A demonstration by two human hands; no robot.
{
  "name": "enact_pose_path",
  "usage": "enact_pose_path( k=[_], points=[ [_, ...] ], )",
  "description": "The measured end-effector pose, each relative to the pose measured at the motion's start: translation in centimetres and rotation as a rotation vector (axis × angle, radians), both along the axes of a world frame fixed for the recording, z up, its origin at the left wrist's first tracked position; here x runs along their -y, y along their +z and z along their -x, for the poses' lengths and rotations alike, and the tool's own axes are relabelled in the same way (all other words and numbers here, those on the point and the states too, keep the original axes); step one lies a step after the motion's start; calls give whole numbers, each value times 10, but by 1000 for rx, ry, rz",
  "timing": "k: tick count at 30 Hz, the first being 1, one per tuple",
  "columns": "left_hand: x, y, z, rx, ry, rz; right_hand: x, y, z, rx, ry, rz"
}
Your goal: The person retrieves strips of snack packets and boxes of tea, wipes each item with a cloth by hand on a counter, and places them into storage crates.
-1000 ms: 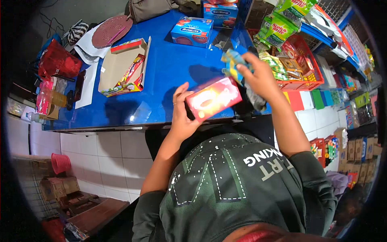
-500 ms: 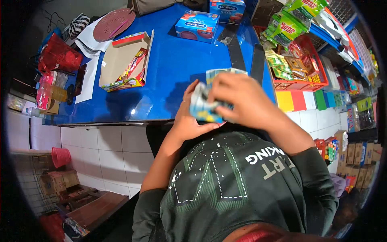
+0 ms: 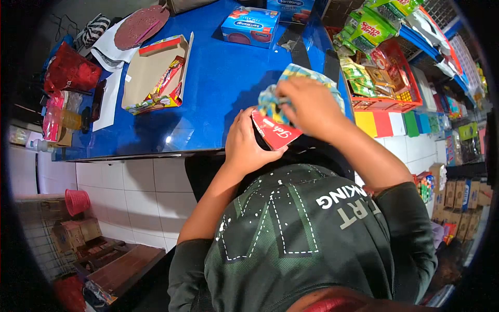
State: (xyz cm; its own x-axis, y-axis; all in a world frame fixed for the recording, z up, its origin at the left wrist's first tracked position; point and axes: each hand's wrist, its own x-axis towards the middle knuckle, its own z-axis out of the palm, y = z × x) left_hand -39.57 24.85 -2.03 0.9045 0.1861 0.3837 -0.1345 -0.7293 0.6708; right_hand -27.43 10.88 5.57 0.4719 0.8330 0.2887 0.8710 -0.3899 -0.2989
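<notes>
At the table's front edge, my left hand [image 3: 243, 141] grips a red tea box [image 3: 280, 135] marked "Teh", with its thumb along the near side. My right hand [image 3: 314, 106] is closed on a blue, white and yellow patterned cloth [image 3: 331, 83]. Part of the cloth lies against the box's upper end, and a loose fold spreads out beyond my fingers. Cloth and fingers hide some of the box.
On the blue table [image 3: 208, 99], an open cardboard box [image 3: 136, 86] holds several sachets. SariWangi tea boxes [image 3: 251, 27] stand at the back. To the right is a red basket [image 3: 384, 105] of packets, with Scotch-Brite packs [image 3: 370, 34] hanging above.
My right hand and the cloth have shifted slightly up and right. The red face of the tea box, mostly covered before, now shows. My left hand still holds the box.
</notes>
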Motion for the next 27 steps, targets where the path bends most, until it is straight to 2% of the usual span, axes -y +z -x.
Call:
enact_pose_path(
  k=[2, 6, 10, 12, 14, 17, 18, 20, 22, 23, 25, 26, 27],
  points=[
    [2, 2, -1, -8, 15, 66, 2, 2, -19, 39, -134, 16],
    [1, 1, -1, -30, 40, 96, 5, 12, -42, 41, -226, -50],
    [-1, -6, 0, -11, 40, -7, -17, 13, 2, 37, -92, -115],
    [-4, -10, 0, -9, 16, -82, -27, 0, 20, 198, 122, 45],
    [-7, -9, 0, -4, 9, -123, -30, -1, 11, 163, 110, 40],
    [-3, -5, 1, -99, 44, 121, -26, -4, -14, 94, 75, 49],
    [-3, -3, 0, -93, 40, 118, -23, -7, -29, 81, 16, 57],
    [-6, 0, -2, 85, -41, 91, -13, -7, -59, 77, -45, 60],
    [-10, 2, -4, 182, -77, 73, -2, -3, -84, -283, -237, -64],
    [-11, 0, -6, 260, -72, 96, -1, 7, -85, -274, -232, -65],
    [-11, -8, -4, 394, -70, 148, 8, 31, -79, -288, -185, -284],
    [-10, -11, -2, 387, -73, 149, 12, 38, -74, -299, -166, -394],
    [-11, -14, -2, 388, -103, 110, 11, 41, -68, -303, -172, -397]
  ],
)
